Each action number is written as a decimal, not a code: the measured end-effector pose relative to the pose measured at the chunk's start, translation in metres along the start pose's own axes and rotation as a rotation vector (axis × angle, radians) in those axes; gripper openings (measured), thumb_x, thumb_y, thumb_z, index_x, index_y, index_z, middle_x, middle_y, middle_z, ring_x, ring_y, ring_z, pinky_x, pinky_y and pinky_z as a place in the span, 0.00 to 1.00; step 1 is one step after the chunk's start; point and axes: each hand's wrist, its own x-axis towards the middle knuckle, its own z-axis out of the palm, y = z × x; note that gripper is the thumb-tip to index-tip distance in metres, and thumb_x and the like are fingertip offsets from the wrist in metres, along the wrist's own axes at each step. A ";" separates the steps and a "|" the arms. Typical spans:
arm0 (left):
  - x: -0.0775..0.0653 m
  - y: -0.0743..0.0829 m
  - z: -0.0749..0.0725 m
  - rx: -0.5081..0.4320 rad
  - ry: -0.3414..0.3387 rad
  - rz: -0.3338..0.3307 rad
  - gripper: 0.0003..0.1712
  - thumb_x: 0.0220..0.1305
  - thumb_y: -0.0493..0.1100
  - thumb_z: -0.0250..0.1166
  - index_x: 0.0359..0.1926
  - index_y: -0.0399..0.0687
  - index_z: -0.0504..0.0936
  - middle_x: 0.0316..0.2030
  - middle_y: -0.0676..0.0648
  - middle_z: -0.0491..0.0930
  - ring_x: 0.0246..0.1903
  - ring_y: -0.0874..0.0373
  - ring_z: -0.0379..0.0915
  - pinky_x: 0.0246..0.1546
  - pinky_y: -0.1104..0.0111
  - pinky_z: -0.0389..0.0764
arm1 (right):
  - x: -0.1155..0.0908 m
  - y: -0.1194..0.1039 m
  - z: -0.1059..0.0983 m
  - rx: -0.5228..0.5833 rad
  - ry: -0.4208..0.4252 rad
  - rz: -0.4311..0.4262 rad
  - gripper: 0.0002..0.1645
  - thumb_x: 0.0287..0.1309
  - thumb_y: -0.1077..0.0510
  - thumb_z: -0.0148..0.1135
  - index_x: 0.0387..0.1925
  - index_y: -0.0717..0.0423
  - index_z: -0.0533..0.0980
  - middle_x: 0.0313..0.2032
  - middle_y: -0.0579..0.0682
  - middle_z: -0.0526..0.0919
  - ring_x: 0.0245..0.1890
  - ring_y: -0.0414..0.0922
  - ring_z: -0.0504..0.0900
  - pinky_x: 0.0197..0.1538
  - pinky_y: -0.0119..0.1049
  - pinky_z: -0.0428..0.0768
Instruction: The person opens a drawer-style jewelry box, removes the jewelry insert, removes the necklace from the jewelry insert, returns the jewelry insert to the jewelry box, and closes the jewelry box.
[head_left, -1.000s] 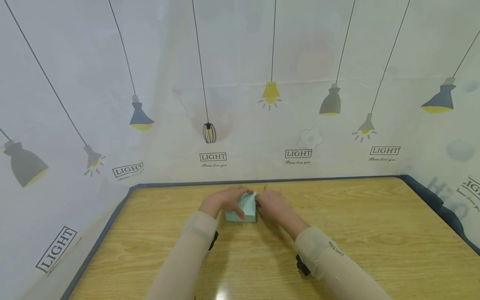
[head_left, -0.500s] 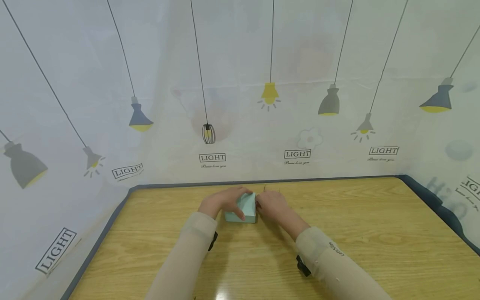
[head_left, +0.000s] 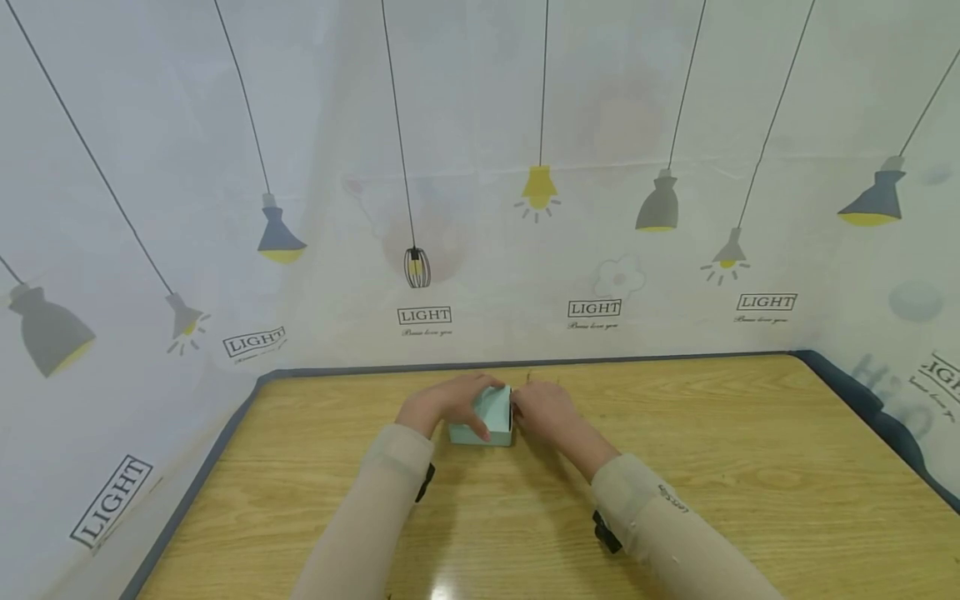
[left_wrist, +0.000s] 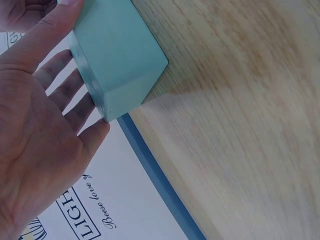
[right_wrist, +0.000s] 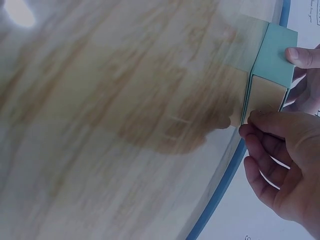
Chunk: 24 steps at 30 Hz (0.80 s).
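A small mint-green box (head_left: 493, 410) stands near the far edge of the table. My left hand (head_left: 452, 400) grips it from the left, thumb on the near side and fingers along the far side, as the left wrist view shows of the box (left_wrist: 122, 52). At its right end, my right hand (head_left: 546, 412) has its fingers curled. In the right wrist view that end is a plain light-brown panel (right_wrist: 266, 94) framed by thin green edges. There the thumb and forefinger of the right hand (right_wrist: 287, 160) pinch at the panel's border; the exact spot is partly hidden by the fingertips.
The wood-grain table (head_left: 675, 433) has a dark blue border (head_left: 420, 367). Behind it rises a pale fabric wall (head_left: 480, 108) printed with hanging lamps and lettering. A dark strap piece (head_left: 606, 532) sits under the right sleeve.
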 end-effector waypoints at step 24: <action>0.003 -0.002 0.000 -0.015 -0.009 -0.028 0.51 0.51 0.49 0.79 0.74 0.62 0.63 0.76 0.49 0.59 0.72 0.49 0.60 0.70 0.53 0.68 | -0.001 0.001 0.001 -0.046 0.002 -0.023 0.08 0.64 0.58 0.64 0.29 0.53 0.82 0.27 0.49 0.84 0.28 0.45 0.81 0.31 0.41 0.84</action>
